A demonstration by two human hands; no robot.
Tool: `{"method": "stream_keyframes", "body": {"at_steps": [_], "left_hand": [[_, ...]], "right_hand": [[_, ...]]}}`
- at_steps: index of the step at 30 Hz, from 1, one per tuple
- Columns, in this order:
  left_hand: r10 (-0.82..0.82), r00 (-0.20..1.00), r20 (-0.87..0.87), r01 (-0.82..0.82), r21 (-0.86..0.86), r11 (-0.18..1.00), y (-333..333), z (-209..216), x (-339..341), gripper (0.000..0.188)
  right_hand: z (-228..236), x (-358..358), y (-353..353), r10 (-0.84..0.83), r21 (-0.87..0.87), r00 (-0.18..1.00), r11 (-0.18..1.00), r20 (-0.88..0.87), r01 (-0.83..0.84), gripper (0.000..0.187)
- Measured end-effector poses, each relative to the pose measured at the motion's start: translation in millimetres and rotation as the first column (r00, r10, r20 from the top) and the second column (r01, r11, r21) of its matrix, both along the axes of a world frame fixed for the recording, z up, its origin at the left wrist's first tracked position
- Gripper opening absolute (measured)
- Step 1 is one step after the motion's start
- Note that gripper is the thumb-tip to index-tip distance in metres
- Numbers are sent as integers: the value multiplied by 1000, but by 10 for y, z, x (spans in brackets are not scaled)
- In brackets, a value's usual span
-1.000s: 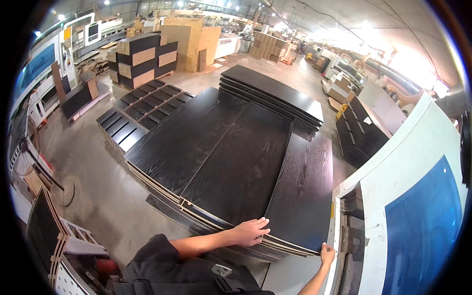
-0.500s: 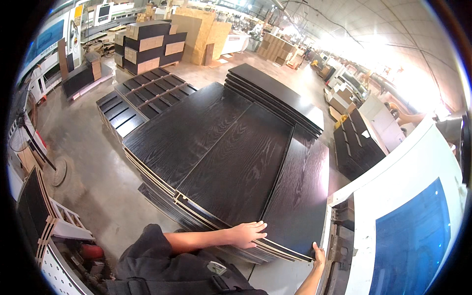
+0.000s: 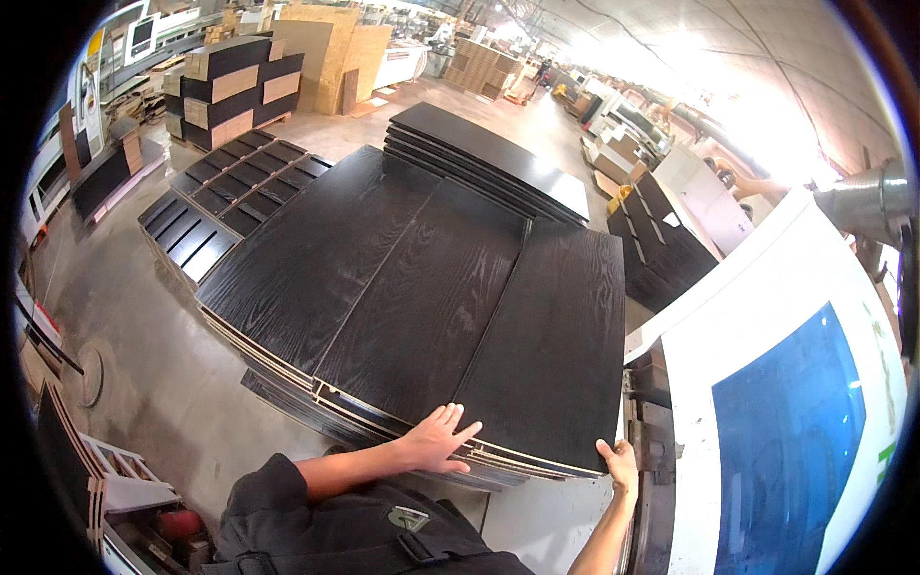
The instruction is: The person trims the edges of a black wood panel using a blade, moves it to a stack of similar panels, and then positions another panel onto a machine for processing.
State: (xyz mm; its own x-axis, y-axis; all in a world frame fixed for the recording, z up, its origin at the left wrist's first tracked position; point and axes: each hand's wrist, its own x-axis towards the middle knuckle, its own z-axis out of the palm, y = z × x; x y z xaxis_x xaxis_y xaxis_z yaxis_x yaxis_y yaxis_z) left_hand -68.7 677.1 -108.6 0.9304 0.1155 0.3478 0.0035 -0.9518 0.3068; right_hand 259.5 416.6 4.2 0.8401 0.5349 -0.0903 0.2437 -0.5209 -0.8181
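right grip (image 3: 621, 465) holds black panel (image 3: 561, 345) by 1 corner.

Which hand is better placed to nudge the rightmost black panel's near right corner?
Probably the right hand: it touches that corner of the black panel, while the left hand lies farther left along the near edge.

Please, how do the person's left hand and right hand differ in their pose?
The left hand has its fingers spread; the right hand is curled. The left hand is at the near edge of the black panels, the right hand at their near right corner. Both are bare.
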Motion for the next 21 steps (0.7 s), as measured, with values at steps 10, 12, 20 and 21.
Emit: {"method": "stream_keyframes", "body": {"at_steps": [10,12,20,21], "left_hand": [[-13,999,-48,14,23,1000,462,225,-478,91],[-42,998,-49,42,7,999,480,243,-589,91],[-184,978,-96,176,-92,980,593,333,-910,98],[-190,977,-99,180,-101,978,621,345,-941,99]], "right_hand": [[128,-758,277,-33,119,999,992,3,32,28],[283,-992,304,-53,118,998,991,-21,56,30],[949,-1634,564,-2,140,996,990,87,-11,28],[1036,-1693,606,9,125,994,992,111,-23,27]]}}
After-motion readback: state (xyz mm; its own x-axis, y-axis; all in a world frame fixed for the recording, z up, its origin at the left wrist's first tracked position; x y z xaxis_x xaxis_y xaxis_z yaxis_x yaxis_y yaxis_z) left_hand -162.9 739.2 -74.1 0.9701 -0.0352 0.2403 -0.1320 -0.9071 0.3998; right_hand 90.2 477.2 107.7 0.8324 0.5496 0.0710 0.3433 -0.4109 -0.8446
